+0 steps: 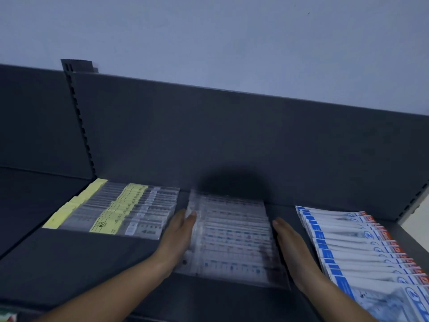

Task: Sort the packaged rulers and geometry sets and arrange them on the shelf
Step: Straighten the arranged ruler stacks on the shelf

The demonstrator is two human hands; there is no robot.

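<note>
Flat hands press both side edges of the middle ruler stack.

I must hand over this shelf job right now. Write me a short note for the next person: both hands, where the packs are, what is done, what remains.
Left hand: flat and open, pressed against the left edge of the middle row of clear packs.
Right hand: flat and open, against the right edge of the same row. Neither hand grips anything.
Shelf: three overlapping rows lie on it. Yellow row on the left, middle row, blue row on the right.
Done: packs appear sorted by kind into the three rows.
Left: finish squaring the middle row; the blue row fans out somewhat and may need straightening. Any packs off the shelf are out of view.
</note>
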